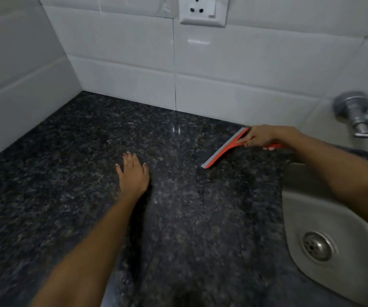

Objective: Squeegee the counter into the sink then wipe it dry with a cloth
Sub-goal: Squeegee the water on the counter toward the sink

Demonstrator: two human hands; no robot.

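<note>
An orange squeegee [224, 149] with a grey blade rests its edge on the dark speckled granite counter [67, 173], near the back wall. My right hand [265, 136] is closed around its orange handle, just left of the sink. A thin line of water runs forward across the counter from the blade's near end. My left hand [133, 171] lies flat on the counter with fingers spread, to the left of the squeegee, holding nothing. The steel sink [294, 216] with its round drain [317, 245] sits at the right. No cloth is in view.
White tiled walls close the counter at the back and left, meeting in a corner. A wall socket [203, 11] is mounted above the counter. A metal tap [356, 116] sticks out of the wall above the sink.
</note>
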